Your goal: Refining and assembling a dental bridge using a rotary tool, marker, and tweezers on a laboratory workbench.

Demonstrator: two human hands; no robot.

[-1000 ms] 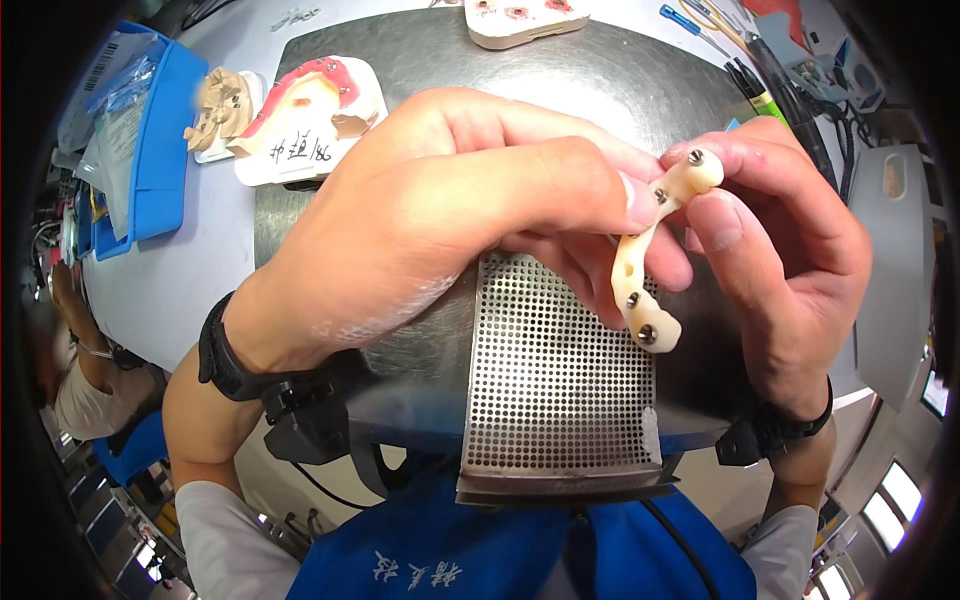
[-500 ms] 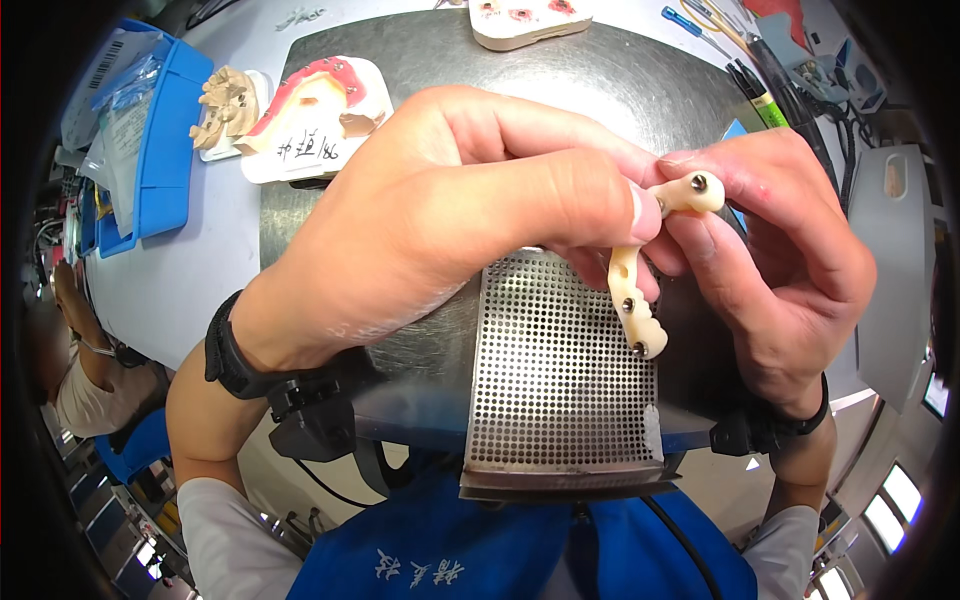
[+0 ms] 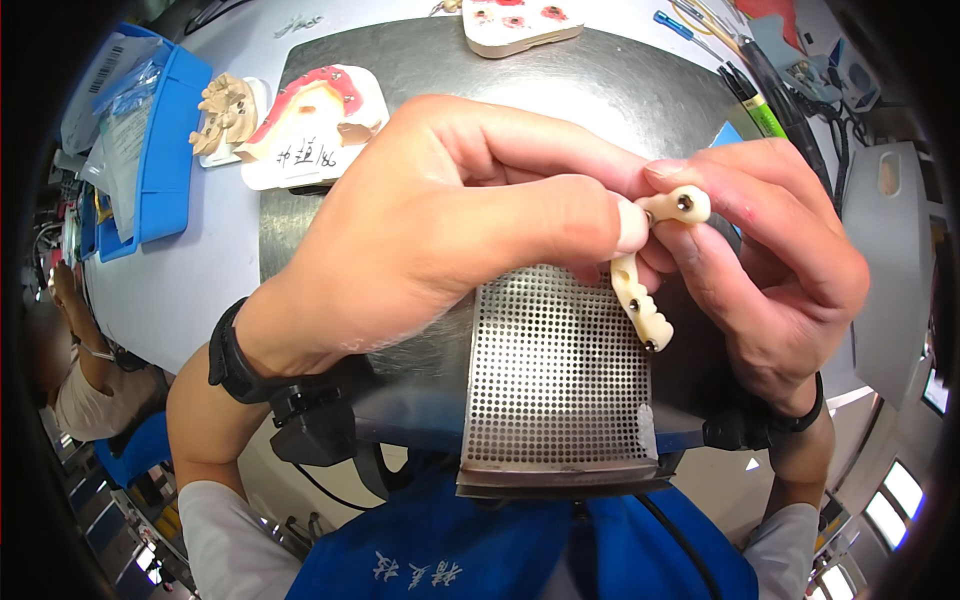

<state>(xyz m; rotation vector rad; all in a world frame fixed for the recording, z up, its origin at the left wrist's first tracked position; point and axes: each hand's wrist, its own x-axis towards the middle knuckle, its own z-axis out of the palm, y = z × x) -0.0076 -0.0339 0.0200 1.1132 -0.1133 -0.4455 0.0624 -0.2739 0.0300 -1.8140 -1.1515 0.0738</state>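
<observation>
Between both hands I hold a cream-coloured dental bridge (image 3: 640, 300), curved like an arch, with dark metal-lined screw holes. My left hand (image 3: 430, 230) pinches its middle, the thumb lying on top. My right hand (image 3: 780, 240) grips the end farthest from me between thumb and index finger. The other end hangs free above a perforated metal grate (image 3: 555, 390). The fingers and the left thumb hide the middle of the bridge.
A metal-topped bench (image 3: 400, 70) lies beneath. Left are a pink-gummed dental model (image 3: 320, 120), a tan tooth model (image 3: 225, 115) and a blue bin (image 3: 165, 160) of bags. Another model (image 3: 520, 30) stands at the back; pens (image 3: 755, 100) and tools lie right. A co-worker (image 3: 95, 390) sits far left.
The bridge has tilted slightly in my fingers, its free end swinging a little to the right. Both hands keep their pinch and have shifted only slightly.
</observation>
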